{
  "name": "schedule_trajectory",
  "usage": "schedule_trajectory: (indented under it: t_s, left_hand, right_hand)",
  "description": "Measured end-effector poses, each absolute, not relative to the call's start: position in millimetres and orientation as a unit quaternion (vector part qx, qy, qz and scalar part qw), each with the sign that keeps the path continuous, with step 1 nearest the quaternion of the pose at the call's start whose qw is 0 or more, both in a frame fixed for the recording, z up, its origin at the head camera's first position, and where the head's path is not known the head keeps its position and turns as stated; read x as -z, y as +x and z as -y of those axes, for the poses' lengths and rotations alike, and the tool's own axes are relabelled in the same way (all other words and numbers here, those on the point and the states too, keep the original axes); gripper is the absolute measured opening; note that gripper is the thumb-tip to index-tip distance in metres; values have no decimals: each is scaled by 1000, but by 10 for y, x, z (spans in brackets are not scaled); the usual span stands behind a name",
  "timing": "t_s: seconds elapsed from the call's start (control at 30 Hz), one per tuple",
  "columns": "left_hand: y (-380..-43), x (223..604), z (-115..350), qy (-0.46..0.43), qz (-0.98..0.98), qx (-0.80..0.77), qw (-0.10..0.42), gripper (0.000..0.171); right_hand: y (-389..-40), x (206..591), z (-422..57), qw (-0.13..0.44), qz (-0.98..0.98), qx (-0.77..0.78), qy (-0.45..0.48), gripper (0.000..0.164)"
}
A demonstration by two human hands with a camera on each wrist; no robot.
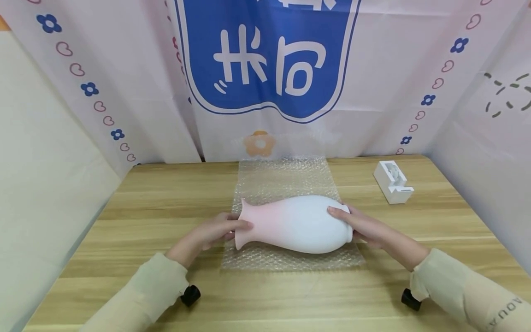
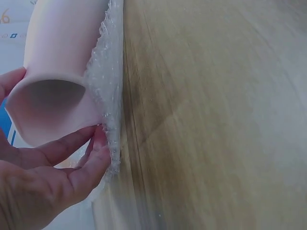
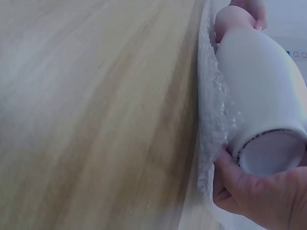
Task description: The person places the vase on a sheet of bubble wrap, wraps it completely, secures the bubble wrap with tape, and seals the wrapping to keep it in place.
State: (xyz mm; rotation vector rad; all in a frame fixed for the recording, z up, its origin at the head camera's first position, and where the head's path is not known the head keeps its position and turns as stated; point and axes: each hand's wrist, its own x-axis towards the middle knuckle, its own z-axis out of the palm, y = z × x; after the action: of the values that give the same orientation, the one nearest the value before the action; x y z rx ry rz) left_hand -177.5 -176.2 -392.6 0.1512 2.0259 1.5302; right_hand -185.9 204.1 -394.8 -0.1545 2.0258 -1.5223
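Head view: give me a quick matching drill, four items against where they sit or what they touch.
Things:
1. vase
2. bubble wrap
3. tape dispenser
4. left hand

Places:
A. at the vase's flared pink mouth
B. lying on its side on the bubble wrap
C. far right of the table, apart from both hands
D. spread flat on the wooden table

Pairs: 1-B, 2-D, 3-C, 4-A

Pink-to-white vase [image 1: 296, 223] on its side on bubble wrap [image 1: 286, 184]

Bright, even, soft light; sharp head view, blurred wrist views, faint shadows.
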Motion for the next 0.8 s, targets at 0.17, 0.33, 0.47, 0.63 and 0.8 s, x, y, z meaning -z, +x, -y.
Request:
schedule_trajectory:
  t_s: [0.17, 0.33, 0.47, 0.63, 0.8]
  left_hand:
    - [-1793, 3935, 1758, 57, -753, -587, 291, 86]
    - [-1763, 3932, 1725, 42, -748, -605, 269, 94]
    - [-1728, 3939, 1717, 43, -763, -600, 237, 97]
    - [-1649, 3862, 1686, 109, -846, -500, 149, 95]
    - [-1519, 3752, 1577, 208, -919, -334, 25, 99]
  right_hand:
    - [-1842, 3934, -2026, 278, -773, 567, -58, 87]
    - [-1824, 3953, -2001, 255, -780, 569, -58, 82]
    - [-1811, 3961, -1995, 250, -785, 564, -61, 82]
    - [-1792, 3973, -2010, 198, -818, 531, -100, 72]
    - [-1781, 3964, -2000, 128, -833, 515, -154, 58]
